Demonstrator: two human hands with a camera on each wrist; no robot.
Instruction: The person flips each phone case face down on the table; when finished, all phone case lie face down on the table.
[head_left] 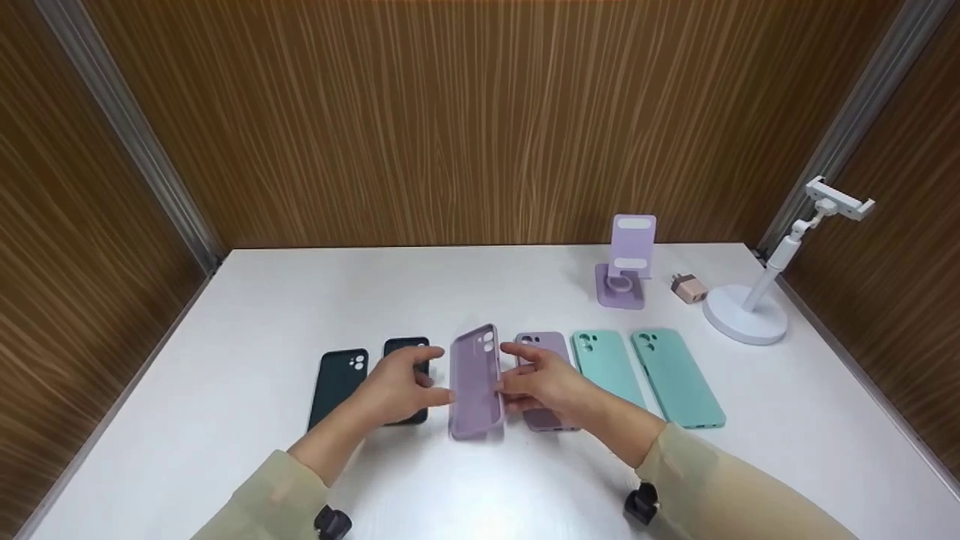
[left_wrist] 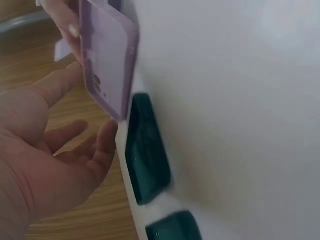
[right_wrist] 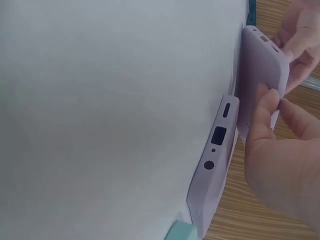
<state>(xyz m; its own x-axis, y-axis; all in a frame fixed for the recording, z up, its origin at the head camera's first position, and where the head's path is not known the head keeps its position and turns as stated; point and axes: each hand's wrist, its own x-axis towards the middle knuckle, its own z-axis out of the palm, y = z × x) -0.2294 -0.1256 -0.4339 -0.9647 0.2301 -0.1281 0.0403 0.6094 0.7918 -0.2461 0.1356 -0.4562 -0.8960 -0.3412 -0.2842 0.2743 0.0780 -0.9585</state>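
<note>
A light purple phone case [head_left: 476,397] is tilted up off the white table, its hollow inside facing the head camera. My right hand [head_left: 551,386] pinches its right edge between thumb and fingers. On the other side, my left hand [head_left: 394,386] has its fingers spread, the thumb at the case's left edge. Beneath the left hand lies a dark green phone case [head_left: 409,417], partly covered; a second dark green case [head_left: 336,384] lies farther left. Another purple case [right_wrist: 212,165] lies below the right hand, partly hidden in the head view.
Two mint green phone cases [head_left: 679,379] lie side by side to the right. Behind them stand a purple phone stand [head_left: 632,244], a pink charger plug [head_left: 690,289] and a tall white phone holder [head_left: 746,319]. Wood-grain panels [head_left: 450,127] enclose the white table [head_left: 322,292].
</note>
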